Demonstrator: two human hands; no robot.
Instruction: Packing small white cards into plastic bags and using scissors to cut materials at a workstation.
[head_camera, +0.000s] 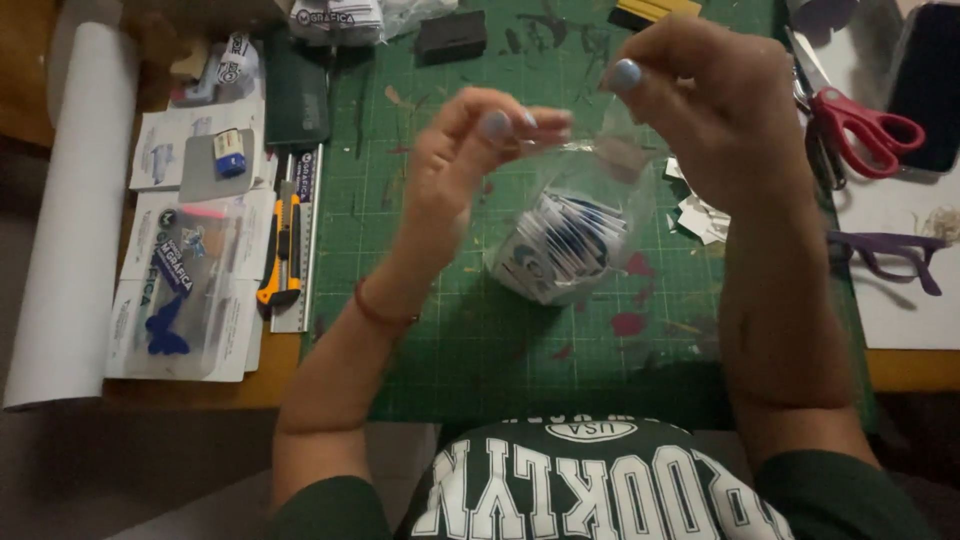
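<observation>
A clear plastic bag (565, 240) full of small white and blue printed cards hangs above a green cutting mat (470, 330). My left hand (470, 160) pinches the bag's top edge between thumb and fingers. My right hand (700, 100) grips the other side of the bag's mouth, held slightly higher. The bag's top is stretched between both hands. Both sets of nails are painted pale blue.
Red-handled scissors (860, 125) and purple glasses (895, 250) lie at the right. A yellow utility knife (283, 250) and a metal ruler (303, 240) sit left of the mat, beside plastic packets (185, 290) and a white paper roll (70, 210). Paper scraps (700, 215) lie near my right wrist.
</observation>
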